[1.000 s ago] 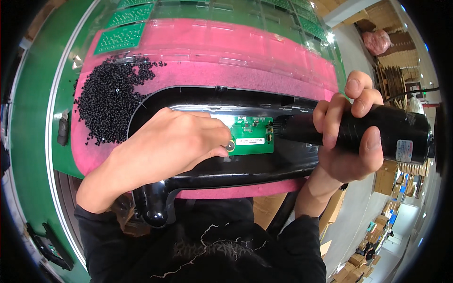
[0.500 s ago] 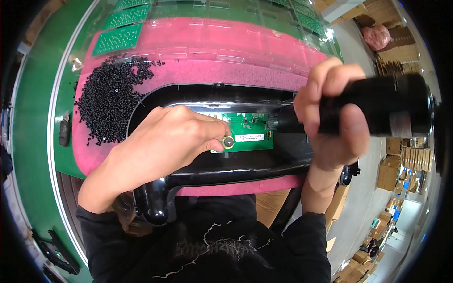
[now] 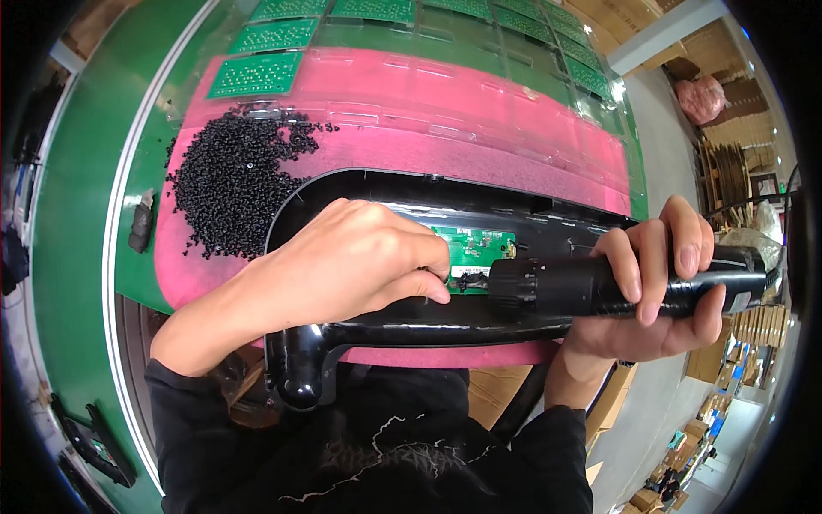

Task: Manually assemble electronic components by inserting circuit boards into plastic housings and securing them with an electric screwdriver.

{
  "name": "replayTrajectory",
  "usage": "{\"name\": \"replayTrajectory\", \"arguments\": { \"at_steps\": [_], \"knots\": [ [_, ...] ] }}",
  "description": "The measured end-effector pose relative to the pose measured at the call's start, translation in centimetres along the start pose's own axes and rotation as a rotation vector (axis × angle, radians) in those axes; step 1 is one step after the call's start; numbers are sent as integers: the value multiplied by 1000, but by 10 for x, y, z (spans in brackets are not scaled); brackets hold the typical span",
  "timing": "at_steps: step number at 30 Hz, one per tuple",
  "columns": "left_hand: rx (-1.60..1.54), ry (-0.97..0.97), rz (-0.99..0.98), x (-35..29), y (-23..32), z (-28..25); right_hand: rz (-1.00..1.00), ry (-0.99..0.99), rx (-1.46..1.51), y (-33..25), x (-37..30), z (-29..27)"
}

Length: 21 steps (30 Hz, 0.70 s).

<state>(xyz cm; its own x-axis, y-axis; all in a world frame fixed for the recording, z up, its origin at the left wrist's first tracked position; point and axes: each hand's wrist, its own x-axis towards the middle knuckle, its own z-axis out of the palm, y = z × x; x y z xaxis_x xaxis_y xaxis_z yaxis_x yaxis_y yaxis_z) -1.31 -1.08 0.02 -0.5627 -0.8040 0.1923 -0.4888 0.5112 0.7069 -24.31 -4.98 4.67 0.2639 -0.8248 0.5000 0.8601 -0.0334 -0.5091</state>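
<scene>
My right hand (image 3: 658, 272) is wrapped round a black electric screwdriver (image 3: 556, 287), held nearly level with its nose pointing left. That nose reaches over the right part of a green circuit board (image 3: 471, 246), and small dark pieces (image 3: 470, 281) show just beyond it, too unclear to name. Against the board's left edge, my left hand (image 3: 364, 261) has thumb and forefinger pinched together; what lies between them is hidden. The board lies inside a long, glossy black plastic housing (image 3: 411, 334), with a rounded arm at its near left.
A heap of small black screws (image 3: 235, 184) covers the left of the pink mat (image 3: 184, 274). Clear plastic trays (image 3: 411, 116) stand behind the housing, with green circuit boards (image 3: 254, 74) in some compartments. A dark wrapped lump (image 3: 141, 221) sits at the table's left side.
The screwdriver has come lower and left across the board, and my right hand's grip has shifted. The round brass-coloured piece at my left fingertips is out of sight. The whole view has shifted.
</scene>
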Motion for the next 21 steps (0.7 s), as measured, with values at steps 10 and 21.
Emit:
{"name": "replayTrajectory", "arguments": {
  "at_steps": [10,21],
  "knots": [
    [-184,14,-45,0,3,-1,-58,43,-38,6,-7,9],
    [170,448,79,-2,1,-2,-114,58,-319,14,-12,10]
  ]
}}
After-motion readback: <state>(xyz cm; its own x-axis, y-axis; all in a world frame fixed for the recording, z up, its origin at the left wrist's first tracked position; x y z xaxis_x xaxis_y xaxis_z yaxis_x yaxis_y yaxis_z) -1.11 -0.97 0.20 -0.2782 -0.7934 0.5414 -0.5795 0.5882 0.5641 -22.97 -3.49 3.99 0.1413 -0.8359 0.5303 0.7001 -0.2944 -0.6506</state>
